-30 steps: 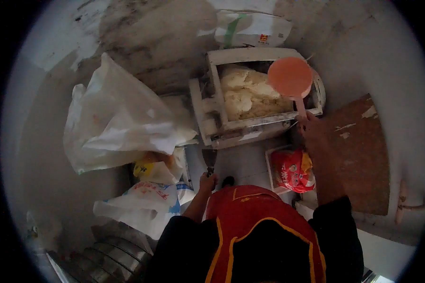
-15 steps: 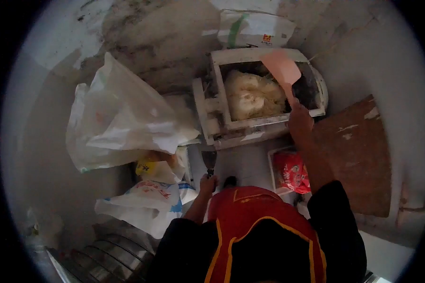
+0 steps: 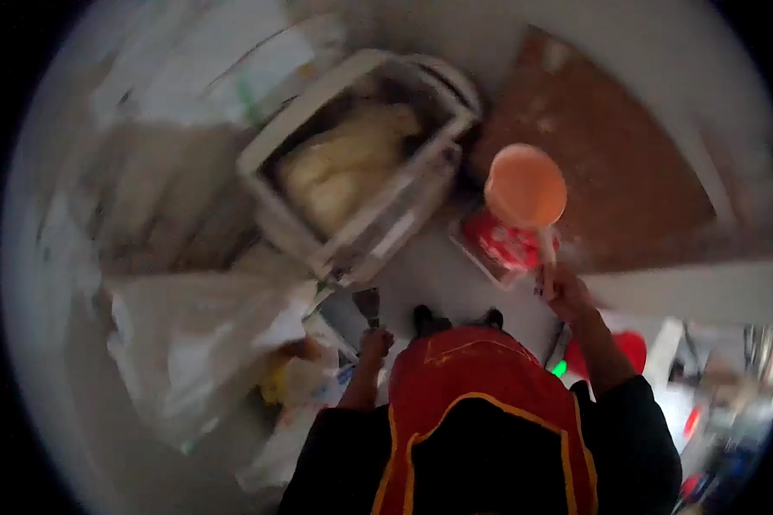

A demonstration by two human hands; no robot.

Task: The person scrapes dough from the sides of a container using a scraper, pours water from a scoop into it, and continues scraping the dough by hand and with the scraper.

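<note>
My right hand is closed around the handle of a pink-orange scoop, whose round bowl faces up in front of the brown board. Low at centre-left, my left hand grips a scraper with a dark flat blade. Pale dough lies inside an open white-framed machine at the upper left, away from both hands. A red package sits in a white tray partly beneath the scoop. Motion blur softens much of the view.
The brown board leans at the upper right. Large white plastic bags stand at the left, with a yellow item beside them. At the lower right are a red round object and blurred clutter. My shoes show on the grey floor.
The view has swung right. My right hand has moved the scoop away from the machine's opening to beside the board, and its bowl now shows. My left hand still holds the scraper low.
</note>
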